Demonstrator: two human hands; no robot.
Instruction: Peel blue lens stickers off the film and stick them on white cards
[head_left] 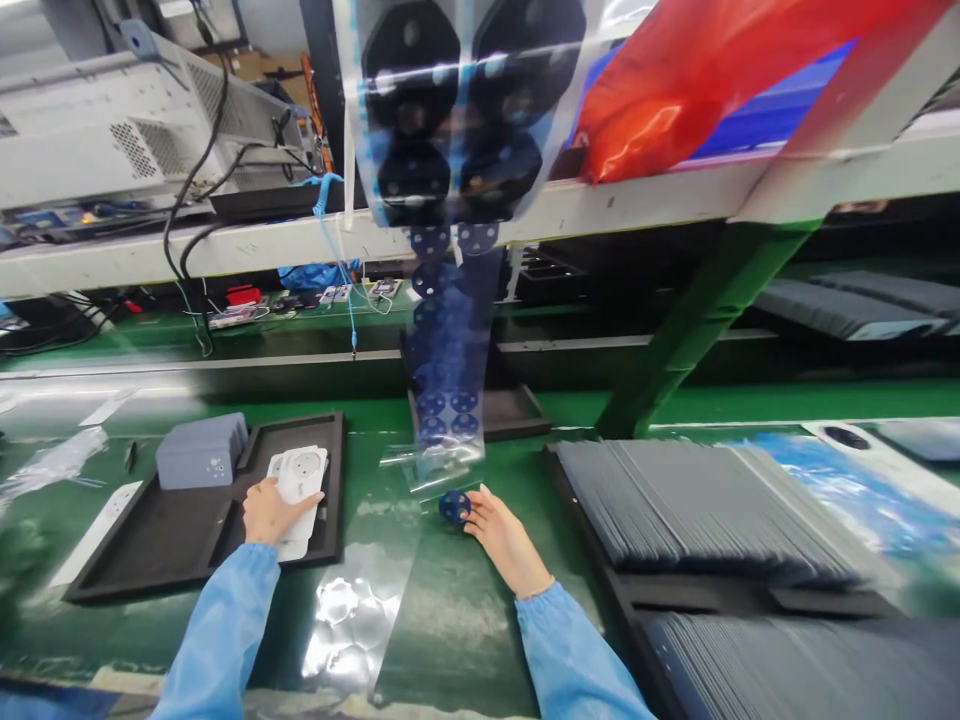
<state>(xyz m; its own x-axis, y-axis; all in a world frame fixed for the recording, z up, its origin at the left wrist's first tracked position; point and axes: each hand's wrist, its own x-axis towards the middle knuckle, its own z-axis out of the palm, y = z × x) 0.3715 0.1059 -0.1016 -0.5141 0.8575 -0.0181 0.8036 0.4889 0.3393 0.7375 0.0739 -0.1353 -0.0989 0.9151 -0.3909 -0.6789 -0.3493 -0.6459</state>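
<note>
Left hand [268, 512] fingers clamp white socket cover [300, 480] over black tray [172, 540]. Right hand [499, 530] fingers pinch blue disc [454, 506] at film strip's [450, 360] 6 o'clock end. Judged step: peeling; next needs aligned placement.

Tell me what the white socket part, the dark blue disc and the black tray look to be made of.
White socket part: likely moulded plastic, smooth and matte.
Dark blue disc: seemingly thin film or foam, flat with punched holes.
Black tray: probably matte foam or plastic, no glare.

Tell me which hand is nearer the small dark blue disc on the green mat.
Right. The right hand has its fingertips on the small dark blue disc; the left hand is off to the left, on the white plug part.
</note>
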